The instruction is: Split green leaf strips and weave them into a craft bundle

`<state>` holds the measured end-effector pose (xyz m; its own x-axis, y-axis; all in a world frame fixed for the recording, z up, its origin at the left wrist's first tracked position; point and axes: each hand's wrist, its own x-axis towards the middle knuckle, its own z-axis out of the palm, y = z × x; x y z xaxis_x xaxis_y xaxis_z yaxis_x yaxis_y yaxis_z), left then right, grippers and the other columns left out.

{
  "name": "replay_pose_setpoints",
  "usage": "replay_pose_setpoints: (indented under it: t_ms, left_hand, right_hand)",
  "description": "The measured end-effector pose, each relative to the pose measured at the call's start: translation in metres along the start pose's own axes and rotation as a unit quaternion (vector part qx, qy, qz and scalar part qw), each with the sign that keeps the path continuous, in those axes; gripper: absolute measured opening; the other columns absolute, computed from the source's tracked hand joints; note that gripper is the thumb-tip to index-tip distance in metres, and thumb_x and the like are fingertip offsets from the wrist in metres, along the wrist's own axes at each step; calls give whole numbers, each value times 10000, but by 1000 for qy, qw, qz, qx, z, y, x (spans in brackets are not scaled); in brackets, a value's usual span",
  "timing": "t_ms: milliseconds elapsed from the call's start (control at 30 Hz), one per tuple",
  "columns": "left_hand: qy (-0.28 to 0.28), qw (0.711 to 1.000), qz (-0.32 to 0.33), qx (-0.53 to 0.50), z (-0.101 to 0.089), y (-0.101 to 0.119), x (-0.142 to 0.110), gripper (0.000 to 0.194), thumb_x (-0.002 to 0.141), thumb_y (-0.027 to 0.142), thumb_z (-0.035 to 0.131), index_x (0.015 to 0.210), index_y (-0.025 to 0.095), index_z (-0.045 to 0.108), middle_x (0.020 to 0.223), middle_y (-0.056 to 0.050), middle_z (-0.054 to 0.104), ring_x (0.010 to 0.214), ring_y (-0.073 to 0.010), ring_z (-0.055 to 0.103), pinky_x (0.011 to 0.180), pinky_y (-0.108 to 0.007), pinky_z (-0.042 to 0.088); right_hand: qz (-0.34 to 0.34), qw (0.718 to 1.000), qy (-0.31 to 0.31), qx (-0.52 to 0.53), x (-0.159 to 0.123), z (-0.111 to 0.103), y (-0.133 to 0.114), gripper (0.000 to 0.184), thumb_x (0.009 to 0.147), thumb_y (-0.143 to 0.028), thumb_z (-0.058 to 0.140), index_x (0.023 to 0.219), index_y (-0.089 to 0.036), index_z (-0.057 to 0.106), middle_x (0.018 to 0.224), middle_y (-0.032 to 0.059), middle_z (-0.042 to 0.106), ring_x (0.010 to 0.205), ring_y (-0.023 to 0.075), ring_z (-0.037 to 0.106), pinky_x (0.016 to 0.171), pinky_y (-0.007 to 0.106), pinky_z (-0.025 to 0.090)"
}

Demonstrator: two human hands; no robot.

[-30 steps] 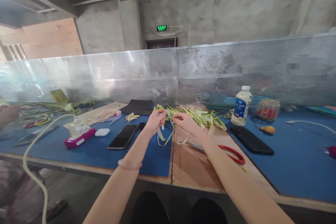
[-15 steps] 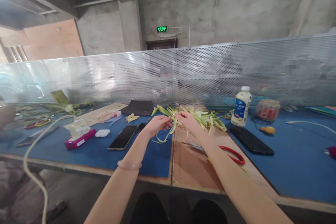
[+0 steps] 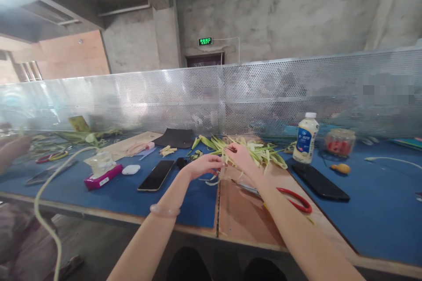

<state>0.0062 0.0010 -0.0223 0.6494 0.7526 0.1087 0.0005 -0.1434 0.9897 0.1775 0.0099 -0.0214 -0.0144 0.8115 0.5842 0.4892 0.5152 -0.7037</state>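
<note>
My left hand [image 3: 206, 166] is closed with its fingertips pinching a pale leaf strip [image 3: 223, 171] that hangs over the board's left edge. Just behind and to the right, my right hand [image 3: 240, 156] has its fingers curled at the upper part of the strip. What lies between its fingertips is partly hidden. A pile of green and pale leaf strips [image 3: 263, 154] spreads beyond my right hand on the wooden board [image 3: 240, 215]. Under my right forearm lie scissors with red handles [image 3: 301, 204], their blades pointing left.
A black phone [image 3: 156, 175], white earphone case [image 3: 131, 169] and purple tissue pack [image 3: 103, 178] lie left. To the right are a white-capped bottle [image 3: 305, 138], another phone [image 3: 319, 182] and a jar [image 3: 340, 142]. A perforated metal screen [image 3: 148, 101] stands behind. Another person's hand [image 3: 13, 149] is far left.
My hands have come slightly apart: the left moved down and right, the right moved a little to the right. The pale strip now hangs between them. The view has shifted slightly.
</note>
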Motion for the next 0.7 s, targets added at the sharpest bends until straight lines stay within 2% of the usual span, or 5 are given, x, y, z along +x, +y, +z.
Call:
replay_pose_setpoints:
  t_ms: [200, 367, 467, 700]
  left_hand:
    - [29, 999, 15, -23, -8, -4, 3, 208, 625, 288, 717, 720, 126, 626, 656, -10, 589, 571, -78, 526, 560, -211, 399]
    - [48, 996, 35, -74, -11, 0, 2, 235, 648, 298, 709, 759, 137, 577, 768, -38, 618, 676, -92, 571, 639, -223, 426]
    - [63, 994, 39, -83, -12, -1, 3, 242, 645, 295, 710, 759, 135, 569, 815, -59, 628, 700, -101, 578, 635, -223, 425]
    - [138, 988, 52, -50, -17, -9, 10, 219, 642, 297, 700, 727, 130, 586, 719, -29, 616, 620, -87, 542, 527, -190, 360]
  right_hand:
    - [1, 999, -46, 7, -3, 7, 0, 198, 665, -332, 521, 572, -163, 562, 540, -12, 525, 545, 131, 450, 547, 258, 341]
    - [31, 995, -78, 49, -7, 4, -11, 233, 701, -345, 510, 703, -139, 619, 605, 3, 572, 494, 100, 434, 481, 231, 329]
    - [54, 993, -81, 70, -7, 2, -12, 270, 719, -371, 501, 752, -134, 624, 587, -2, 552, 442, 80, 381, 423, 219, 287]
    - [64, 985, -123, 106, -10, 2, -15, 301, 717, -412, 526, 769, -138, 641, 559, -18, 532, 415, 66, 328, 403, 212, 256]
